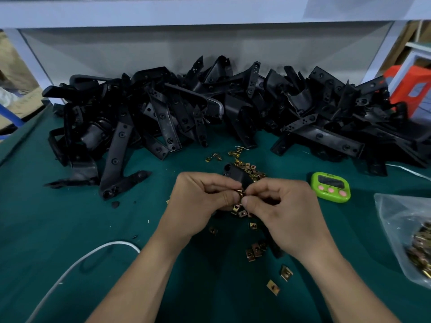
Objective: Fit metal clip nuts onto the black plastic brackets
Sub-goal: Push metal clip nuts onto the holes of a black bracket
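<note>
hands meet at the centre of the bench, low over the green cloth (70,229). left hand (200,201) has its fingers curled round a black bracket (238,176), thumb tucked in tight, and the bracket's far end pokes up and away between the two hands. right hand (286,210) comes in from the other side, thumb and forefinger pinching a clip nut (241,194) right at the bracket's near edge, a small brass glint where the two thumbs almost touch. whether the nut is fully seated on the plastic, cannot tell; the fingers cover it.

loose clip nuts (253,250) lie scattered on the cloth under and around the hands, some just beyond the bracket's tip, a few more trailing toward the near right. behind all this, a big pile of brackets (210,108) runs across the back of the bench against the pale wall panel.

off to the right, a lime green timer (330,187) with pink buttons sits flat on the cloth, near the right hand but not touching it. further right, a clear plastic bag (405,234) holds more brass nuts. white cable (77,264) curves across the near left. orange box (410,89) at the far right edge, behind the pile.
</note>
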Demonstrator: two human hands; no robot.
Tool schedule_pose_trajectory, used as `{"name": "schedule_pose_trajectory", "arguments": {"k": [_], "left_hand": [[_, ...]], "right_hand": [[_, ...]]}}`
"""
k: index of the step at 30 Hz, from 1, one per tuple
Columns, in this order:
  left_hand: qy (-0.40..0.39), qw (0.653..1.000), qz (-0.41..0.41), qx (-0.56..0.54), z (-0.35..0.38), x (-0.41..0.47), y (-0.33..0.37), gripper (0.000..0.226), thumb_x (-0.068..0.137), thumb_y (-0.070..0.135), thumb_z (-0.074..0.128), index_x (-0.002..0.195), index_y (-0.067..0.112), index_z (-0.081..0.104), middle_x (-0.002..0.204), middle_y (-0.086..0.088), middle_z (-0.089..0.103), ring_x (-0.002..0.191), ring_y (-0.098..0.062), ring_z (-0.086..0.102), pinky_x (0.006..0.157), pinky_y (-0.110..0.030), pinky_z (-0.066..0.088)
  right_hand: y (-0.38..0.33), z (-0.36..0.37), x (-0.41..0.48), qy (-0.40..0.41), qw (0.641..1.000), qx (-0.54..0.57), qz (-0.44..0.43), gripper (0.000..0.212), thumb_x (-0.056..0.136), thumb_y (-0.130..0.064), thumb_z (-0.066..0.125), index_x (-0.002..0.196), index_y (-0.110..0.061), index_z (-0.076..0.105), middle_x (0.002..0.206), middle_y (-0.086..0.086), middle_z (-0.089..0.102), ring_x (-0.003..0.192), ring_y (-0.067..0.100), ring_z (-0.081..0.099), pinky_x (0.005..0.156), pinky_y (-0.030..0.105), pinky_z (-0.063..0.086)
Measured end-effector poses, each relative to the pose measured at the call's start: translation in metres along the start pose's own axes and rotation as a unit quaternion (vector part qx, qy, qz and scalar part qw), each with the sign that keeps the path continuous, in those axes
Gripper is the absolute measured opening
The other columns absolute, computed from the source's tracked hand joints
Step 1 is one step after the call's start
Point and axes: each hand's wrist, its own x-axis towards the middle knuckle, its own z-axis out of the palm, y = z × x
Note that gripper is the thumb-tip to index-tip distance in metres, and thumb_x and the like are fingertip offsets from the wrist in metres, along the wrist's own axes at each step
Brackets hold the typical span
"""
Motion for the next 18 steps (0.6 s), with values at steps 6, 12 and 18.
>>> {"name": "schedule_pose_trajectory", "arguments": {"k": [6,12,18], "left_hand": [[0.007,1.0,-0.007,-0.008,0.001,-0.0006,0.0,0.017,0.075,0.0,0.081,0.081,0.015,0.082,0.076,-0.011,0.078,0.066,-0.014,0.074,0.06,-0.021,0.058],[0.0,1.0,-0.015,-0.016,0.0024,-0.0006,-0.0012,0.014,0.08,0.0,0.079,0.083,0.013,0.082,0.077,-0.011,0.078,0.068,-0.015,0.074,0.062,-0.02,0.057],[-0.009,1.0,0.012,0.024,0.0005,-0.0001,-0.0021,0.025,0.076,-0.003,0.083,0.088,0.019,0.082,0.081,-0.006,0.079,0.073,-0.015,0.076,0.067,-0.021,0.058]], "right_hand": [[0.0005,-0.0019,0.0012,-0.012,0.999,0.03,0.03,0.013,0.083,-0.018,0.081,0.075,-0.027,0.077,0.068,-0.01,0.074,0.067,0.005,0.07,0.062,0.013,0.049],[-0.0051,-0.0029,-0.0016,0.004,1.0,-0.009,-0.011,0.017,0.081,-0.017,0.084,0.08,-0.031,0.074,0.068,-0.019,0.073,0.063,0.0,0.07,0.057,0.01,0.05],[-0.0014,-0.0012,0.0006,0.014,0.999,0.037,0.028,0.019,0.084,-0.012,0.08,0.078,-0.03,0.077,0.069,-0.014,0.074,0.063,0.001,0.07,0.058,0.012,0.049]]}}
